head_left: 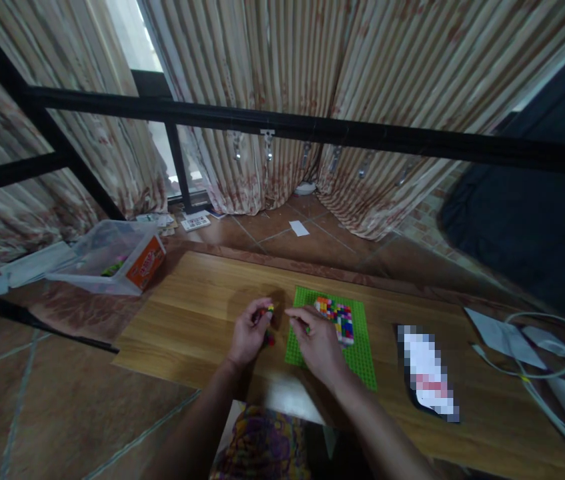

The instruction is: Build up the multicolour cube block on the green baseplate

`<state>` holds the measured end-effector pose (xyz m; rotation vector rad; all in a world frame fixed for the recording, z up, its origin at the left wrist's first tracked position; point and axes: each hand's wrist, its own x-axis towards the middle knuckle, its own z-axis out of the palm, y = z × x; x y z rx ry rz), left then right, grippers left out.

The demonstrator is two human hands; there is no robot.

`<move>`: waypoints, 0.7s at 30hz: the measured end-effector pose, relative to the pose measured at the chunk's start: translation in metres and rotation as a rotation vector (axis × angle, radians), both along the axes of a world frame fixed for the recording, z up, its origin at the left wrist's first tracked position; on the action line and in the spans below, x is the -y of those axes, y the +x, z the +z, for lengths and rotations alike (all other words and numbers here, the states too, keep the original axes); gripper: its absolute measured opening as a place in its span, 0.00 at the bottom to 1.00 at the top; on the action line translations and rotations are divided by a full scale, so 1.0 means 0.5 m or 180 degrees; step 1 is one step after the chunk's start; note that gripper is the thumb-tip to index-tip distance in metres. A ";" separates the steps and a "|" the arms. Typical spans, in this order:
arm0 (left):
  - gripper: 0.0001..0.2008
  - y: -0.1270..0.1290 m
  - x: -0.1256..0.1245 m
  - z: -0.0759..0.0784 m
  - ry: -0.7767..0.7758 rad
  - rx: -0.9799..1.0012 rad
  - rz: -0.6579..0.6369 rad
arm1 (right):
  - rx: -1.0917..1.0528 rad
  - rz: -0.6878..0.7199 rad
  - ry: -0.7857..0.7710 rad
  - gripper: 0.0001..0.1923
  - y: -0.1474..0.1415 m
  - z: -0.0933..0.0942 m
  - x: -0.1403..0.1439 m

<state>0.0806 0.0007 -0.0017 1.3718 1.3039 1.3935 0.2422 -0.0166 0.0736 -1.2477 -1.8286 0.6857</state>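
Head view, places given from the green baseplate (357,353) on the wooden board (192,320).

Small bricks (266,312): pinched in the left hand (248,337), just left of the baseplate's near-left corner; red and yellow-green pieces, a further red bit below the fingers. Judged light, rigid, hard plastic, smooth-sided and apt to slip; best taken by opposite side walls between thumb and fingertip, studs up.

Brick cluster (336,319): seated on the baseplate's far half, multicoloured, several rows. Judged stiff once pressed home, liable to pop apart if levered from one edge.

Baseplate: flat, thin, probably slightly flexible; lies flat on the board.

Left hand: fingers curled closed around the small bricks, wrist low, forearm rising from the lower frame.

Right hand (318,343): over the baseplate's left edge, fingertips drawn together on what appears to be a small green piece (306,328); too small to confirm. Palm down, forearm angled in from lower right.

Clear plastic tub (112,257): well left of and beyond the baseplate, on the floor.

Blurred packet (427,373): right of the baseplate, apart from it.

White cable (547,373): far right.
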 end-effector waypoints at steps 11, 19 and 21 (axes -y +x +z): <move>0.19 -0.018 -0.008 0.003 -0.0297 0.1695 -0.0133 | 0.0290 0.0486 0.0135 0.16 -0.074 -0.028 -0.067; 0.15 -0.016 -0.006 0.005 -0.0429 0.2120 -0.0045 | 0.0442 0.0350 0.0382 0.09 -0.081 -0.057 -0.078; 0.14 -0.016 -0.006 0.007 -0.0437 0.2080 -0.0015 | 0.0447 0.0299 0.0370 0.08 -0.086 -0.052 -0.074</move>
